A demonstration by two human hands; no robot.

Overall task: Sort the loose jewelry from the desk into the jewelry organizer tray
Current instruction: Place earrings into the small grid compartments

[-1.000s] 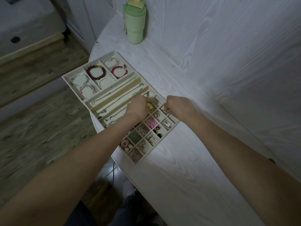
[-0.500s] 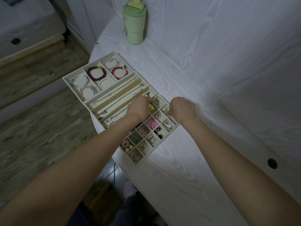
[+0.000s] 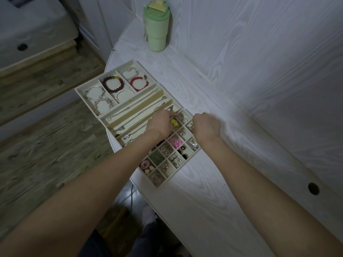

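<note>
The cream jewelry organizer tray (image 3: 178,172) lies on the white desk (image 3: 213,201), partly over its left edge. Bracelets (image 3: 112,84) fill the far compartments and chains (image 3: 137,115) lie in the long slots. Small squares hold earrings and rings. My left hand (image 3: 161,125) reaches over the chain slots, its fingertips beside two yellow beads (image 3: 174,122). My right hand (image 3: 207,127) sits curled at the tray's right edge, over a compartment with rings (image 3: 189,125). Its fingers hide whatever lies under them.
A green lidded tumbler (image 3: 156,27) stands at the far end of the desk against the white wall panel. A round cable hole (image 3: 313,188) is in the desk at the right. The wood floor lies to the left, below the desk's curved edge.
My right hand has slid a little toward me along the tray's right edge. My left hand has stayed by the yellow beads.
</note>
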